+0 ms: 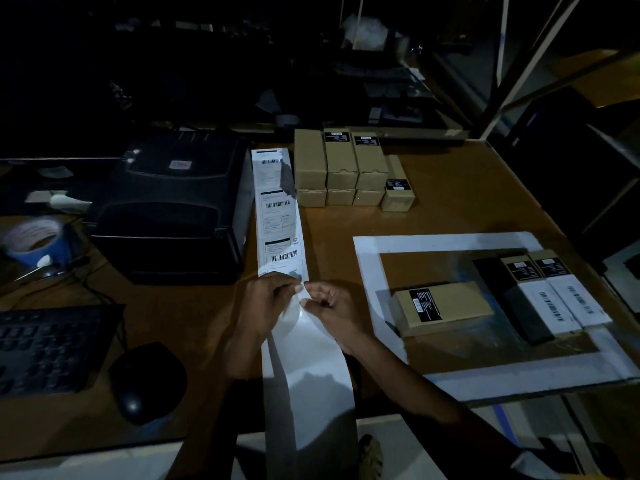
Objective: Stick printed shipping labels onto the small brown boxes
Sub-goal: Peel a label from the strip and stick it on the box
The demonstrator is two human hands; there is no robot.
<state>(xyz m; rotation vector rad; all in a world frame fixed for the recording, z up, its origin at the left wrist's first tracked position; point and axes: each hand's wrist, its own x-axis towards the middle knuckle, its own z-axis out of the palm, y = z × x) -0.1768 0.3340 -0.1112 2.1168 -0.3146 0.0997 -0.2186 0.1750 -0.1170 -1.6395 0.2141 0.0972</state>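
A long white strip of printed shipping labels (280,216) lies on the brown table beside the printer and hangs off the front edge. My left hand (266,299) pinches the strip near its lowest printed label. My right hand (327,303) pinches the strip's edge right beside it, fingers curled. One small brown box (440,306) with a black sticker lies inside the white frame (367,268). Two labelled boxes (557,299) lie at the frame's right. Several unlabelled brown boxes (341,168) stand stacked at the back.
A black label printer (173,202) sits left of the strip. A blue tape roll (34,240) lies at the far left. A keyboard (45,348) and mouse (145,382) occupy the front left. Metal shelf posts (502,64) rise at the back right.
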